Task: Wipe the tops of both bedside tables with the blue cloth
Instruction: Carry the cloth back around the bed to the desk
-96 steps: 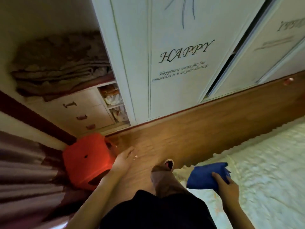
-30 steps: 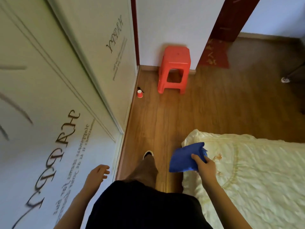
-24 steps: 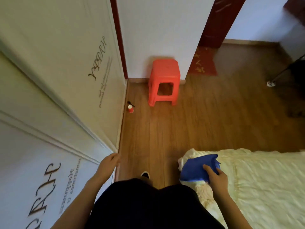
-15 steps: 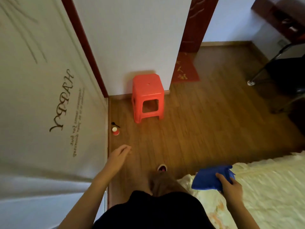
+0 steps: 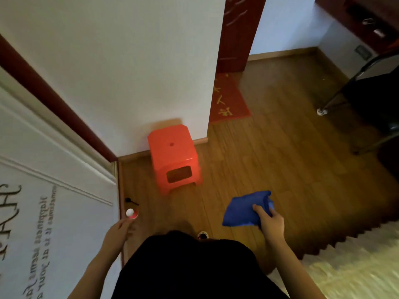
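My right hand (image 5: pixel 269 221) grips the folded blue cloth (image 5: pixel 244 209), holding it above the wooden floor just past the corner of the bed. My left hand (image 5: pixel 118 233) hangs at my side near the wardrobe door, fingers loosely apart and holding nothing. No bedside table is in view. My dark clothing fills the bottom middle of the frame, with the tip of one shoe (image 5: pixel 202 235) showing in front of it.
A red plastic stool (image 5: pixel 173 155) stands against the white wall ahead. A small red cup (image 5: pixel 131 213) sits on the floor by the wardrobe door (image 5: pixel 54 212). The cream bedspread (image 5: pixel 349 268) lies at the lower right. A red doormat (image 5: pixel 230 100) and a chair leg (image 5: pixel 336 97) lie farther off.
The view has swung from the wardrobe and bedside along to the foot of the bed. The cloth in my right hand now hangs over bare floor instead of the bedspread.
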`<action>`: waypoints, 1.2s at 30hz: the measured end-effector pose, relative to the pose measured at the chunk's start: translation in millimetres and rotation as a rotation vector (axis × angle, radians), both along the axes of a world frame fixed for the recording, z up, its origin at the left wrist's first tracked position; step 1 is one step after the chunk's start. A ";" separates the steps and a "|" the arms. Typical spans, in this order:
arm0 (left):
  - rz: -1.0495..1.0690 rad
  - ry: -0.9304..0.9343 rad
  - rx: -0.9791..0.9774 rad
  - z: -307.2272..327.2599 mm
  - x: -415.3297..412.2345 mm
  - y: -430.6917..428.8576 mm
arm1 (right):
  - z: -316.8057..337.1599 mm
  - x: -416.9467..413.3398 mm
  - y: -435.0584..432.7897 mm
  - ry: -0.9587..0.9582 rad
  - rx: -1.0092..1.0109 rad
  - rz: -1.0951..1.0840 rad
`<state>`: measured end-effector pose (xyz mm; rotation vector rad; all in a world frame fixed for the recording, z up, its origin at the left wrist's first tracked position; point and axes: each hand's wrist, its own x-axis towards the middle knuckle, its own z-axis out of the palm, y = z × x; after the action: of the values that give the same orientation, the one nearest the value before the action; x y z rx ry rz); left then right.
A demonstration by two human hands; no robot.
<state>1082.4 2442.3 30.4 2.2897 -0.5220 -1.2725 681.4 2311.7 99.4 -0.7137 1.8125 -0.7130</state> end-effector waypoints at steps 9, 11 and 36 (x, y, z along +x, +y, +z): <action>-0.299 0.050 -0.084 17.5 -12.0 -260.0 | -6.1 12.2 -155.6 -0.053 0.008 -0.244; -0.440 0.052 -0.071 1.7 -15.5 -328.2 | -7.7 5.0 -179.3 -0.035 0.016 -0.352; -0.962 0.156 0.004 7.7 -289.5 -861.8 | -24.1 -229.7 -520.3 -0.075 0.116 -1.039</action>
<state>792.9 1580.5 38.2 1.9251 -1.6759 -1.8164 451.6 1791.4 75.3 0.4057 2.0762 -1.2443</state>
